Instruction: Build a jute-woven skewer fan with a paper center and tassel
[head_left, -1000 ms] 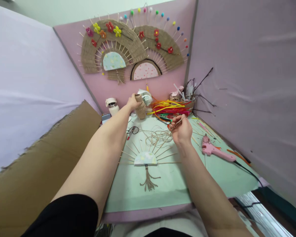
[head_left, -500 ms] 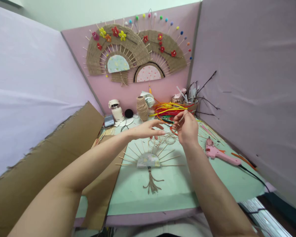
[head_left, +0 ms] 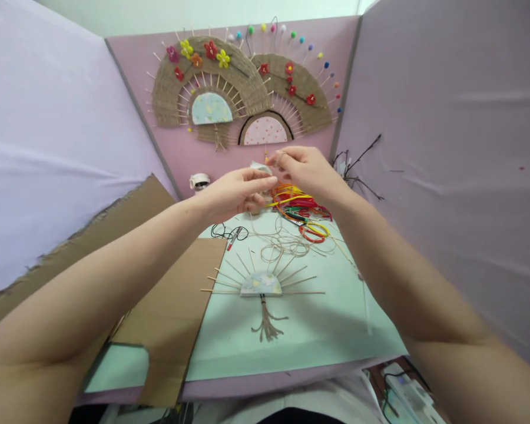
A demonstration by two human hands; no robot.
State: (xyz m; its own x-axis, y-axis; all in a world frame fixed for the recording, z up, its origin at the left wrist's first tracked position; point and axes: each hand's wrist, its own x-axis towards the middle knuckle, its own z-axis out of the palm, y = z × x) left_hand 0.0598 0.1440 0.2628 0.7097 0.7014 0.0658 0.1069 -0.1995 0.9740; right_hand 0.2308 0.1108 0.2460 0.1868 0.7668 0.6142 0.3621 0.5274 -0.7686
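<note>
My left hand (head_left: 242,189) reaches over the table with loosely curled fingers apart, in front of the twine spool, which it mostly hides. Higher and to its right, my right hand (head_left: 307,168) pinches with thumb and fingertips; the twine between them is barely visible. Below both hands, loose loops of thin brown twine (head_left: 287,244) lie on the table. Nearer to me is a small fan frame: a half-round patterned piece (head_left: 261,284) with thin sticks (head_left: 302,292) fanning outward and a brown twine tassel (head_left: 267,324) hanging toward me.
Scissors (head_left: 313,231) and coloured strips (head_left: 298,200) lie behind the loops. Cardboard (head_left: 176,318) covers the left side, with a red-ended pen (head_left: 234,238) and black cord (head_left: 221,231) beyond. Finished fans (head_left: 212,70) hang on the pink back panel (head_left: 159,153). Branches (head_left: 364,153) stand at right.
Both hands have risen and moved away from me; the right has swung left, toward the left hand. More twine loops lie on the table. The view has shifted, and the glue gun no longer shows.
</note>
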